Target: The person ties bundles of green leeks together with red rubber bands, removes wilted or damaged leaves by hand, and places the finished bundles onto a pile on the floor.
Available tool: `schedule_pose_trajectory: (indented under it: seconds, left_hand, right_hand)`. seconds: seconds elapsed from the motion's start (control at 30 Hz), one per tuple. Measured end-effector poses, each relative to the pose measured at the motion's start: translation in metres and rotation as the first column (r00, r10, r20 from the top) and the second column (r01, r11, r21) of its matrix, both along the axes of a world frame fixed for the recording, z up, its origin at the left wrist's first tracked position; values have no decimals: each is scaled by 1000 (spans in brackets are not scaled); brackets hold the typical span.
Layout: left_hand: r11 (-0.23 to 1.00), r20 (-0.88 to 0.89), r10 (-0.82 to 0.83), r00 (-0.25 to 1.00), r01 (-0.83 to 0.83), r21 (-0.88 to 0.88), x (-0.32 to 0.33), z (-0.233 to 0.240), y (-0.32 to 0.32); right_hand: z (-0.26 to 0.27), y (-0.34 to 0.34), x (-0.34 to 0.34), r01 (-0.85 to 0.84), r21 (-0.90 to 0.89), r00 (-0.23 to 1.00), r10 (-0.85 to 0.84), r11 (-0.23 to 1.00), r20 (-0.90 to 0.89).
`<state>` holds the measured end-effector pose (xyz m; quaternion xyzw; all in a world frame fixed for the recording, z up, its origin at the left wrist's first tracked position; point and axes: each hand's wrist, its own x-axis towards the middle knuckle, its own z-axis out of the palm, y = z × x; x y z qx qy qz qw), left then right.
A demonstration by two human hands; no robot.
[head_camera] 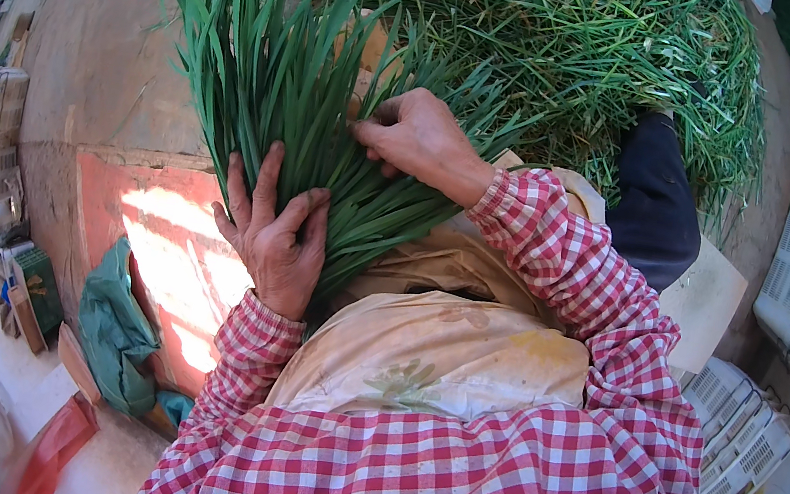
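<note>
A thick bunch of long, flat green leaves, which look like garlic chives [304, 83], fans out over my lap. My left hand [275, 238] lies against its near left side with fingers spread, steadying the leaves. My right hand [410, 135] is over the bunch's right side, thumb and forefinger pinched together at a leaf; the pinched part is too small to see clearly. More leaves run below both hands towards the right. The lower ends are hidden by my left hand and the stained, flower-printed apron [432, 358] across my lap.
A large heap of loose green leaves [581, 53] covers the floor ahead, beside a dark trouser leg [651, 200]. At left lie a red board [106, 199] in sunlight and a green plastic bag [118, 329]. White plastic crates [739, 439] stand at right.
</note>
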<state>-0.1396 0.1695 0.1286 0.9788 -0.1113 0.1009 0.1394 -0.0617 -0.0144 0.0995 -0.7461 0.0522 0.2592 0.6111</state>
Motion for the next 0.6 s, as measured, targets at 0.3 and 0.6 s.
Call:
schedule_pose_trajectory:
  seconds: [0.3,0.6]
  left_hand:
    - [995,18,-1,1000,2,-98,5,-4,4]
    - [997,40,-51,998,53,-64,7,-8,5]
  right_hand:
    - [34,10,-33,79,104,832,-123,991,540]
    - [47,21,-57,-61,166,623,-93,984,777]
